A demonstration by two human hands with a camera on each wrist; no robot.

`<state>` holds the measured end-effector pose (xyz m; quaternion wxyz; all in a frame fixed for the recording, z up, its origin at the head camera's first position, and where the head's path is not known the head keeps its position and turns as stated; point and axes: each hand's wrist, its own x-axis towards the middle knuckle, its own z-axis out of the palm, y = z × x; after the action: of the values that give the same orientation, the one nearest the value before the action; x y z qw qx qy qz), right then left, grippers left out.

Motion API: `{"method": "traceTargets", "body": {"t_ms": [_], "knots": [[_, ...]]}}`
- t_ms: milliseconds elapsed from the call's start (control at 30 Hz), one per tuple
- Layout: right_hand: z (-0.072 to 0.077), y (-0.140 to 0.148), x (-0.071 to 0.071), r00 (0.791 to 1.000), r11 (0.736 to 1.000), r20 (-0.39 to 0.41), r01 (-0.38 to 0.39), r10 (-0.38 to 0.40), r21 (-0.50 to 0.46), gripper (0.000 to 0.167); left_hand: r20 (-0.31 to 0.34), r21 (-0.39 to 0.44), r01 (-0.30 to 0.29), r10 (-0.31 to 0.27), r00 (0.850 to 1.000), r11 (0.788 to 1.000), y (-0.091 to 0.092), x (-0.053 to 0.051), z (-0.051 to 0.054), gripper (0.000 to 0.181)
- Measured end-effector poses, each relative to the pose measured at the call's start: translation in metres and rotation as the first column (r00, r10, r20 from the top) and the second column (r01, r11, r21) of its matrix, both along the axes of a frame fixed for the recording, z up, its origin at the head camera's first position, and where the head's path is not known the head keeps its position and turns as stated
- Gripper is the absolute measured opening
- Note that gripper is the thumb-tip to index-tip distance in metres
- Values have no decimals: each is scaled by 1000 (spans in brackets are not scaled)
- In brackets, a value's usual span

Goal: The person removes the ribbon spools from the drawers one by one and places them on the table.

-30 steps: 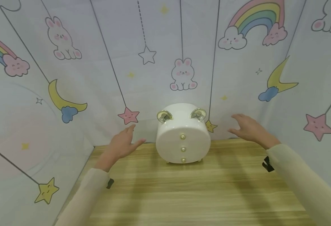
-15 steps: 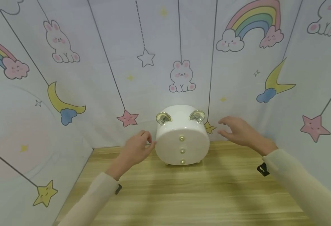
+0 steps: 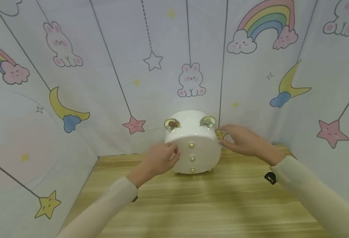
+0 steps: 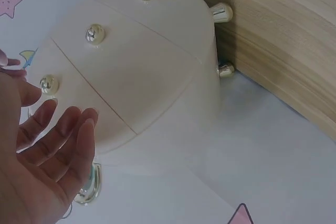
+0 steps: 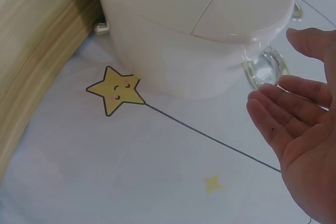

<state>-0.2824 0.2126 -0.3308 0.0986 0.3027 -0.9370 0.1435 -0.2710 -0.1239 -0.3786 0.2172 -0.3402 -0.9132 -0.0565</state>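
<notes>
A glossy white small chest of drawers [image 3: 205,157] stands on the wooden table, with three gold ball knobs down its front and two gold-rimmed ears on top. My left hand [image 3: 157,158] is in front of its left side. In the left wrist view the loosely bent fingers and thumb are near the top knob [image 4: 49,84]; contact is not visible. At the right side, my right hand [image 3: 242,140] has its fingers extended, close to the right ear [image 5: 268,69]. Nothing is held in either hand.
The wooden tabletop [image 3: 198,205] extends in front of the chest. Behind it and on both sides hangs pale cloth [image 3: 162,99] printed with rabbits, stars, moons and rainbows. The chest stands close to the back cloth.
My left hand has moved right from beside the chest to in front of its left part, its fingers bending. My right hand has moved left to the chest's side. The chest stays put.
</notes>
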Motion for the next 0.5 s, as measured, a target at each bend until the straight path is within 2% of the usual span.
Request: {"method": "traceTargets", "body": {"t_ms": [200, 400, 500], "knots": [[3, -8, -3, 999, 999, 0, -41, 41, -7, 51, -38, -48, 56, -58, 998, 997, 18, -1, -1, 13], [1, -17, -9, 996, 997, 14, -83, 83, -7, 50, -85, -108, 55, -65, 994, 993, 31, -2, 1, 16], [2, -22, -11, 995, 995, -3, -101, 101, 8, 52, -124, -108, 67, -80, 989, 992, 35, -4, 2, 17]]}}
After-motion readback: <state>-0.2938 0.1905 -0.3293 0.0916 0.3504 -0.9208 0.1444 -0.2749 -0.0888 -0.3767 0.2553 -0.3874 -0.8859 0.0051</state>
